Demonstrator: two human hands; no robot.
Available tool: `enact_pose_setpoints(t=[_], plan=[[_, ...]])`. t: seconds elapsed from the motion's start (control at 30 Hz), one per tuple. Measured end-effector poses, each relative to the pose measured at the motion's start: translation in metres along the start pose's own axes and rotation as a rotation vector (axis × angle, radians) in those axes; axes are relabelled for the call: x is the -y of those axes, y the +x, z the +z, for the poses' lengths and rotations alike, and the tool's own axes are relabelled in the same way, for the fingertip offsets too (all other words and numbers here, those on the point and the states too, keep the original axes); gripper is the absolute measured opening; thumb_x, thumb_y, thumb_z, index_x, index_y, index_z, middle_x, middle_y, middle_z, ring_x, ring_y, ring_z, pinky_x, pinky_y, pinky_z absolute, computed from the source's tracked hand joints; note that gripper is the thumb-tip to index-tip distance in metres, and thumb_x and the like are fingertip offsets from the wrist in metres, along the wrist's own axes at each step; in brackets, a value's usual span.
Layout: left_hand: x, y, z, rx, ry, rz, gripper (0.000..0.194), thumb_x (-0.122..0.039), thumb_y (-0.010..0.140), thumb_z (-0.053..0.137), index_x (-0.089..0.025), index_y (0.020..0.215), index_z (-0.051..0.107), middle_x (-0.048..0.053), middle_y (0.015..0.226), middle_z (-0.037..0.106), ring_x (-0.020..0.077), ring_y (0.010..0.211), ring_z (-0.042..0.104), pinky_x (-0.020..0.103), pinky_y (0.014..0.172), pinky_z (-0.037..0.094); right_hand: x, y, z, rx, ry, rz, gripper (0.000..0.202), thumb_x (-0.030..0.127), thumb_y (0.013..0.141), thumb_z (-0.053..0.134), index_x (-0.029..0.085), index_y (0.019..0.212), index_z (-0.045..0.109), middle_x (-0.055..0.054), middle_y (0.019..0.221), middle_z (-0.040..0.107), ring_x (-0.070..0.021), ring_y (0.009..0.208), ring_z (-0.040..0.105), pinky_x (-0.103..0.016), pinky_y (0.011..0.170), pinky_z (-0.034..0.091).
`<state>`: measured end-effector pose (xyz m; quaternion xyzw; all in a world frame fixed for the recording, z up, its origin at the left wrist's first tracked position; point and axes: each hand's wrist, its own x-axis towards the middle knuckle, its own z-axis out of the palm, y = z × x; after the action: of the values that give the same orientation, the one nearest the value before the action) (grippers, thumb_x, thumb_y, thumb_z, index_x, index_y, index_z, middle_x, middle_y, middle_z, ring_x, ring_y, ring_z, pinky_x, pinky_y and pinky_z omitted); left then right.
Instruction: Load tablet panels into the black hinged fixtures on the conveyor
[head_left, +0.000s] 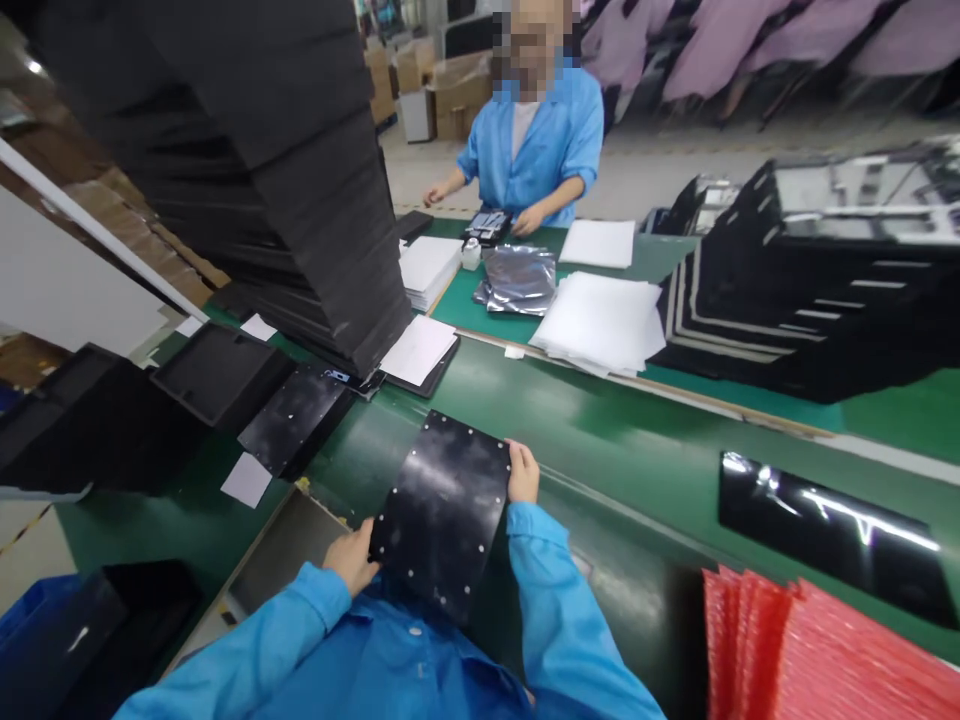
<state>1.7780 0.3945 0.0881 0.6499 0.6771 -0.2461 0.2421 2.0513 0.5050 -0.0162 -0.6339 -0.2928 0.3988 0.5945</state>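
Between my hands is a black rectangular panel (444, 500) with small pale dots spaced along its edges. It is tilted, close in front of my body and over the green work surface. My left hand (352, 560) is closed on its lower left edge. At the upper right edge my right hand (523, 472) grips it, fingers along the side. The undersides of both hands are hidden. To the left lies a stack of similar dotted black panels (292, 418), with a small white paper (247, 481) beside it.
A tall stack of black trays (300, 190) rises at the left. Opposite stands a person in a blue jacket (536, 140), near white sheets (600, 318) and silvery bags (520, 278). Red bubble-wrap bags (847, 655) and a glossy black sheet (832, 535) lie at the right.
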Motion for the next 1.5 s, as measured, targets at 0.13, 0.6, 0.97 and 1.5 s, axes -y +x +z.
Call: enact_pose_setpoints(t=[0.13,0.6,0.97,1.5], plan=[[0.002,0.001,0.000,0.005,-0.023,-0.010,0.029,-0.024,0.081,0.050,-0.022,0.107,0.061,0.009,0.104,0.070,0.0293,0.101,0.065,0.034,0.082,0.049,-0.005,-0.005,0.000,0.011,-0.011,0.010,0.049,0.061,0.067,0.046,0.017,0.073,0.067,-0.010,0.084,0.070,-0.0253,0.089,0.061,-0.038,0.082,0.045],[0.096,0.073,-0.093,-0.102,0.211,0.429,0.017,-0.020,0.073,0.059,-0.018,0.086,0.071,0.014,0.097,0.070,0.0315,0.097,0.064,0.041,0.087,0.047,0.001,-0.025,-0.020,-0.166,-0.479,-0.260,0.056,0.060,0.065,0.051,0.013,0.091,0.067,-0.019,0.107,0.065,-0.0324,0.104,0.056,-0.049,0.095,0.039],[0.258,0.194,-0.123,-0.740,-0.398,-0.256,0.064,-0.045,0.083,0.037,-0.003,0.131,0.047,0.026,0.128,0.050,0.0416,0.119,0.047,0.054,0.096,0.038,-0.001,-0.123,0.211,0.498,-0.604,-0.264,0.043,0.031,0.079,0.055,0.020,0.120,0.058,-0.011,0.128,0.056,-0.0245,0.121,0.050,-0.044,0.105,0.038],[0.157,0.171,-0.065,-0.075,-1.045,0.318,0.052,-0.039,0.085,0.043,-0.018,0.133,0.036,0.012,0.124,0.058,0.0239,0.122,0.051,0.038,0.101,0.044,0.045,-0.164,0.167,0.141,-0.566,0.102,0.029,0.042,0.077,0.059,0.018,0.093,0.060,-0.001,0.073,0.059,-0.0163,0.067,0.055,-0.029,0.065,0.042]])
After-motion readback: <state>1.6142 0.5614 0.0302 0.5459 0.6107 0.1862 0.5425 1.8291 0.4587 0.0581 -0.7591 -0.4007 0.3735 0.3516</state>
